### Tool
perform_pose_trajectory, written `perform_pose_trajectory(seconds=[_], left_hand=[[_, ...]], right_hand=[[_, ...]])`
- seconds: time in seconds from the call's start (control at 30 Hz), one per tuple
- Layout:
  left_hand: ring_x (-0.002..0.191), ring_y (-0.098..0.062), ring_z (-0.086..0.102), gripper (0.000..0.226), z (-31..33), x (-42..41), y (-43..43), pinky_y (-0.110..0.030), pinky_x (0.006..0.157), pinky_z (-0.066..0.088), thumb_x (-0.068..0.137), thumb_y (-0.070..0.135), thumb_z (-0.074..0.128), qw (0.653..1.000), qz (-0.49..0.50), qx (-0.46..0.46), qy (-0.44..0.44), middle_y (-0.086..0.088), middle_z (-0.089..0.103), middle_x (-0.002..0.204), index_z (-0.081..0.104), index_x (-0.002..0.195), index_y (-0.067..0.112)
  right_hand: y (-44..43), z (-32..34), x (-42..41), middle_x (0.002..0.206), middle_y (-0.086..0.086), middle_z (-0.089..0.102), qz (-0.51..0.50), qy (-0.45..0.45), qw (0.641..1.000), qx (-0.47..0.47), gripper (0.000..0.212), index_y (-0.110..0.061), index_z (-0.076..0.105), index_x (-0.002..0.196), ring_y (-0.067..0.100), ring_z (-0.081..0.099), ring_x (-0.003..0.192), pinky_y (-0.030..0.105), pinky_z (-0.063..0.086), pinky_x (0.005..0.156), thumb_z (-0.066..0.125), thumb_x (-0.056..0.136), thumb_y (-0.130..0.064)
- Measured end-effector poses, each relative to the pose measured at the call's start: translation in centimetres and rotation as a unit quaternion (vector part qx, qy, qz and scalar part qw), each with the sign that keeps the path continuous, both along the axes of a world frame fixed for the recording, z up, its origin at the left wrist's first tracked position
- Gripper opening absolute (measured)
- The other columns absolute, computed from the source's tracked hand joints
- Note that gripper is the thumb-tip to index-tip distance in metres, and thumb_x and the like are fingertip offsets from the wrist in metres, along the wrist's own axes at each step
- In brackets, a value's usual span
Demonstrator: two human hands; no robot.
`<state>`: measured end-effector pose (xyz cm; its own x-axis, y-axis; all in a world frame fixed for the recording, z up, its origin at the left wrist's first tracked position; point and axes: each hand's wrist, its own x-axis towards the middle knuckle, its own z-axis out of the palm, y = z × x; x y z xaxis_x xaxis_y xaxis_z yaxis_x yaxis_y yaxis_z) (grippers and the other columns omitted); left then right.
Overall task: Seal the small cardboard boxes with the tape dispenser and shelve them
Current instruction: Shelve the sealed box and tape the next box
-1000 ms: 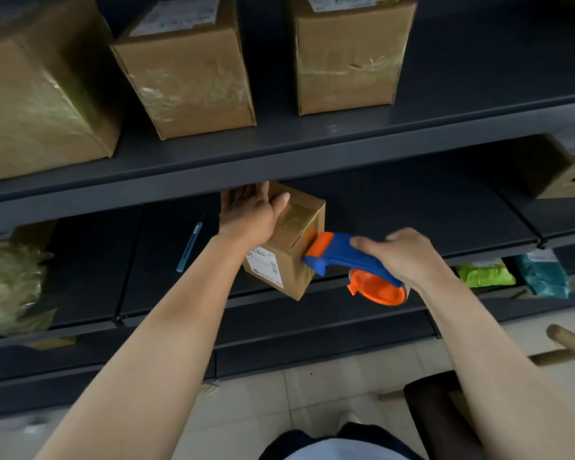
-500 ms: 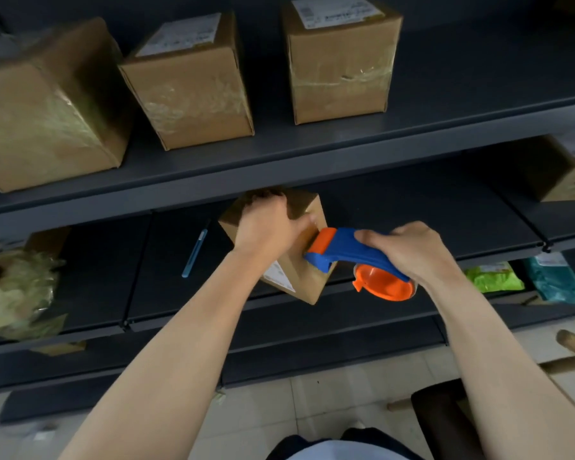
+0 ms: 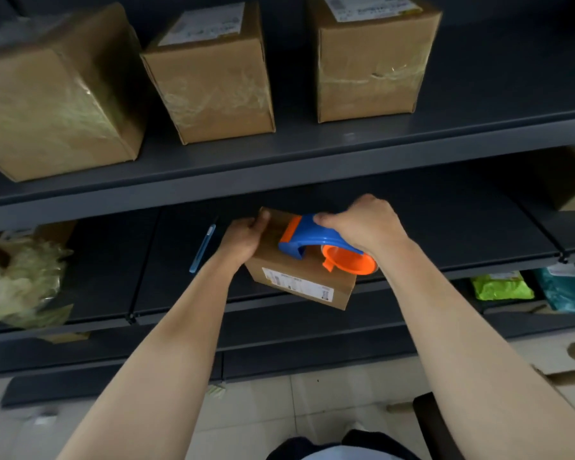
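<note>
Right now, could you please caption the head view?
Left hand grips small box; right hand presses tape dispenser onto it.

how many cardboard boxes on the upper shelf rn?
3, side by side on the upper shelf: left box, middle box, right box. More could sit outside the frame.

Boxes on upper shelf (image 3: 312, 154): three, namely left box (image 3: 57, 94), middle box (image 3: 213, 78) and right box (image 3: 369, 64).
Boxes at middle shelf (image 3: 445, 227): two, namely one small box (image 3: 299, 270) in hand and one cut-off box (image 3: 571, 184) at the far right edge.
Boxes confirmed: five.
Dispenser (image 3: 316, 240): one.
Hands: two, left hand (image 3: 243, 237) and right hand (image 3: 365, 224).
Blue pen (image 3: 202, 249): one.
Packets, lower right: two, green packet (image 3: 502, 287) and teal packet (image 3: 565, 288).
Film bundle (image 3: 20, 280), left: one.
</note>
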<state>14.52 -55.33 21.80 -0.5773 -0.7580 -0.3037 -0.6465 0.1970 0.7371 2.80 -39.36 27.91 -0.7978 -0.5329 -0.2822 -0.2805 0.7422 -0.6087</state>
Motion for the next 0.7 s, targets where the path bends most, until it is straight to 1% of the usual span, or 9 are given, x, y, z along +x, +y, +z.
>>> perform_pose_trajectory(seconds=[0.1, 0.2, 0.27, 0.33, 0.4, 0.43, 0.57, 0.63, 0.7], left_hand=[[0.089, -0.024, 0.062, 0.039, -1.4, -0.6, -0.1, -0.030, 0.069, 0.040, 0.089, 0.050, 0.056, 1.000, 0.001, -0.017, 0.015, -0.009, 0.064, 0.096, 0.060, 0.098, 0.011], [0.085, -0.023, 0.062, 0.040, -1.9, -0.8, -0.6, -0.031, 0.068, 0.042, 0.089, 0.049, 0.058, 1.000, 0.000, -0.016, 0.010, -0.008, 0.065, 0.092, 0.061, 0.096, 0.010], [0.084, -0.022, 0.062, 0.040, -2.0, -0.8, -0.8, -0.030, 0.068, 0.044, 0.088, 0.050, 0.058, 1.000, -0.003, -0.012, 0.015, -0.005, 0.065, 0.090, 0.061, 0.096, 0.010], [0.083, -0.016, 0.059, 0.037, -2.0, -0.8, -0.8, -0.028, 0.070, 0.042, 0.089, 0.050, 0.057, 1.000, -0.007, -0.011, 0.015, 0.001, 0.061, 0.086, 0.059, 0.094, 0.013], [0.082, -0.012, 0.055, 0.036, -2.3, -0.8, -0.9, -0.027, 0.075, 0.040, 0.089, 0.050, 0.057, 1.000, -0.009, -0.013, 0.010, 0.005, 0.057, 0.086, 0.058, 0.099, 0.015], [0.084, -0.012, 0.056, 0.038, -2.2, -0.8, -0.8, -0.028, 0.076, 0.040, 0.089, 0.050, 0.057, 1.000, -0.009, -0.016, 0.010, 0.005, 0.058, 0.089, 0.059, 0.100, 0.014], [0.096, -0.019, 0.061, 0.041, -2.3, -0.7, -0.8, -0.029, 0.078, 0.042, 0.088, 0.052, 0.056, 1.000, -0.010, -0.023, 0.016, 0.001, 0.063, 0.098, 0.061, 0.101, 0.013], [0.100, -0.017, 0.057, 0.049, -2.2, -0.8, -0.6, -0.030, 0.081, 0.040, 0.089, 0.053, 0.055, 1.000, -0.009, -0.029, -0.003, -0.001, 0.061, 0.108, 0.058, 0.114, 0.011], [0.114, -0.023, 0.053, 0.064, -2.3, -0.9, -0.6, -0.035, 0.090, 0.042, 0.086, 0.056, 0.055, 0.998, 0.006, -0.061, -0.024, -0.007, 0.055, 0.128, 0.048, 0.130, 0.010]], right_hand=[[-1.0, -0.4, -0.8, 0.097, 0.009, 0.061, -0.013, -0.005, 1.000, 0.007, 0.059, -0.012, 0.054, 0.098, 0.028, 0.062, 0.088, 0.034, 0.049, 0.069, 0.067, 0.074, -0.064], [-0.8, -0.5, -1.7, 0.095, 0.007, 0.061, -0.014, -0.041, 0.999, 0.017, 0.068, -0.012, 0.056, 0.112, 0.019, 0.058, 0.072, 0.027, 0.039, 0.053, 0.068, 0.073, -0.066], [0.5, -0.4, -2.7, 0.088, 0.005, 0.061, -0.021, -0.043, 0.999, 0.024, 0.065, -0.012, 0.057, 0.105, 0.015, 0.054, 0.064, 0.026, 0.033, 0.049, 0.070, 0.070, -0.066], [3.3, -0.3, -4.6, 0.077, 0.008, 0.061, -0.031, -0.029, 0.998, 0.038, 0.059, -0.010, 0.061, 0.085, 0.017, 0.052, 0.058, 0.027, 0.033, 0.049, 0.073, 0.068, -0.064], [7.3, -0.1, -6.5, 0.059, 0.008, 0.055, -0.031, -0.026, 0.997, 0.063, 0.055, -0.008, 0.057, 0.063, 0.022, 0.047, 0.051, 0.030, 0.030, 0.051, 0.074, 0.069, -0.060], [9.3, 0.0, -7.3, 0.056, 0.009, 0.053, -0.035, -0.030, 0.996, 0.077, 0.055, -0.007, 0.056, 0.058, 0.023, 0.046, 0.051, 0.032, 0.029, 0.054, 0.075, 0.070, -0.058], [13.6, -1.0, -8.3, 0.068, 0.016, 0.064, -0.059, -0.060, 0.993, 0.084, 0.058, 0.003, 0.070, 0.072, 0.027, 0.057, 0.063, 0.034, 0.035, 0.063, 0.074, 0.071, -0.055], [12.9, -2.4, -8.1, 0.062, 0.013, 0.059, -0.052, -0.068, 0.993, 0.084, 0.056, 0.000, 0.067, 0.068, 0.025, 0.052, 0.058, 0.033, 0.032, 0.058, 0.074, 0.072, -0.055], [11.5, -3.6, -7.6, 0.057, 0.009, 0.054, -0.034, -0.070, 0.993, 0.089, 0.053, -0.006, 0.060, 0.061, 0.023, 0.049, 0.054, 0.032, 0.030, 0.055, 0.073, 0.074, -0.055]])
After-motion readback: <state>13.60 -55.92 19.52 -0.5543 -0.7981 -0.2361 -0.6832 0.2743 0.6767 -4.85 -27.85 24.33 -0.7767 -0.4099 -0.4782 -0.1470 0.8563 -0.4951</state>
